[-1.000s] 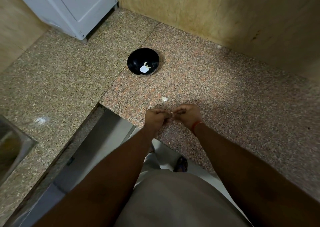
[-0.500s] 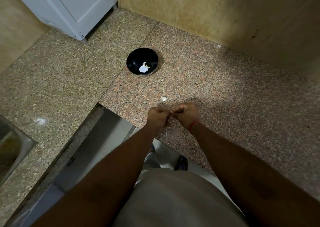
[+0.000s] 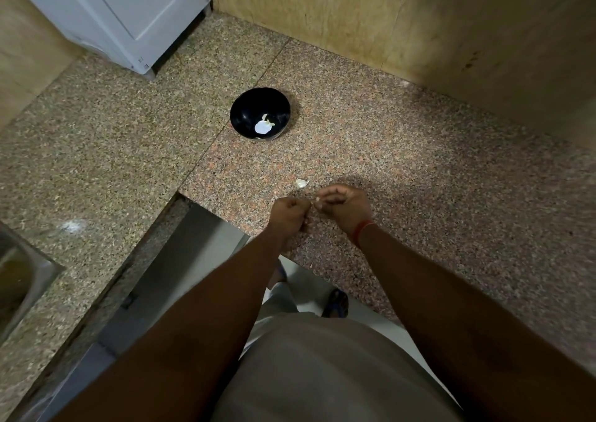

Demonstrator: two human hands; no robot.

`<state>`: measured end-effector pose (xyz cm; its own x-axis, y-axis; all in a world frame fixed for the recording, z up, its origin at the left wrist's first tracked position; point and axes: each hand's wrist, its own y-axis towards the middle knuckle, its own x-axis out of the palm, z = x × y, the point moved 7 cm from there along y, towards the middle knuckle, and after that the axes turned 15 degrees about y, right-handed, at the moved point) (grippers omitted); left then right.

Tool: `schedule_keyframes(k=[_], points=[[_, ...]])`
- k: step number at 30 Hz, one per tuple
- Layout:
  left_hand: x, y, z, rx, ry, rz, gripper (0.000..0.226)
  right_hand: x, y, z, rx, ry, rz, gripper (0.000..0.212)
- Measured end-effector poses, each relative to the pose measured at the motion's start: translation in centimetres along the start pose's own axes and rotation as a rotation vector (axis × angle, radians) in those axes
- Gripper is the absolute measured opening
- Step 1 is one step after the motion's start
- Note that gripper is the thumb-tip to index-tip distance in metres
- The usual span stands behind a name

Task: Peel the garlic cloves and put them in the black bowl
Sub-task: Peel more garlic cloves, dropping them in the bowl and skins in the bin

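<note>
1. Head view: your right hand (image 3: 345, 207) pinches a small pale garlic clove (image 3: 317, 200) at its curled fingertips, above the granite counter (image 3: 435, 196).
2. Your left hand (image 3: 288, 213) is fisted just beside it; whether it holds anything cannot be told.
3. A loose garlic piece (image 3: 302, 183) lies just beyond both hands.
4. Farther back, the black bowl (image 3: 248, 112) contains pale peeled garlic (image 3: 263, 127).

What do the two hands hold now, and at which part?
The right hand pinches a small pale garlic piece at its fingertips. The left hand is curled beside it; what it grips cannot be told.
</note>
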<state>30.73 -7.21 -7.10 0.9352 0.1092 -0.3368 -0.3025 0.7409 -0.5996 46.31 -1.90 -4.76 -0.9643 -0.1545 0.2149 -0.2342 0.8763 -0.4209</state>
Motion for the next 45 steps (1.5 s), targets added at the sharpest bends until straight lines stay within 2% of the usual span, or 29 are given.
schedule_keyframes(k=[5, 9, 16, 18, 21, 25, 30, 37, 42, 45], points=[[-1.0, 1.1, -0.2, 0.12, 0.388, 0.076, 0.045, -0.9, 0.0, 0.5, 0.063, 0.057, 0.043, 0.019], [-1.2, 1.2, 1.7, 0.244, 0.59, 0.153, 0.035, -1.1, 0.3, 1.2, 0.12, 0.058, 0.046, 0.014], [-1.3, 0.6, 3.1, 0.503, 0.644, 0.224, 0.013, -1.0, 0.6, 1.3, 0.161, -0.063, 0.022, 0.014], [-1.3, 0.1, 3.6, 0.578, 0.621, 0.245, 0.019, -0.8, 0.6, 0.9, 0.16, -0.107, 0.002, 0.014], [-1.0, -0.5, 4.1, 0.658, 0.611, 0.208, 0.005, -0.8, 0.8, 0.7, 0.164, -0.139, -0.01, 0.012], [-0.8, -0.7, 4.1, 0.676, 0.606, 0.164, 0.011, -0.9, 1.0, 1.1, 0.19, -0.105, -0.011, 0.009], [-0.7, -0.4, 4.2, 0.653, 0.653, 0.2, 0.025, -1.0, 1.0, 1.6, 0.226, -0.03, -0.019, 0.005], [-0.2, -1.1, 4.4, 0.724, 0.705, 0.184, 0.025, -1.0, 0.8, 1.6, 0.264, 0.021, -0.004, 0.008], [0.1, -1.0, 4.4, 0.712, 0.72, 0.165, 0.027, -1.0, 0.7, 1.3, 0.245, 0.005, -0.006, 0.006], [0.0, -0.8, 4.3, 0.705, 0.721, 0.157, 0.026, -1.0, 0.6, 1.2, 0.235, -0.007, 0.001, 0.012]])
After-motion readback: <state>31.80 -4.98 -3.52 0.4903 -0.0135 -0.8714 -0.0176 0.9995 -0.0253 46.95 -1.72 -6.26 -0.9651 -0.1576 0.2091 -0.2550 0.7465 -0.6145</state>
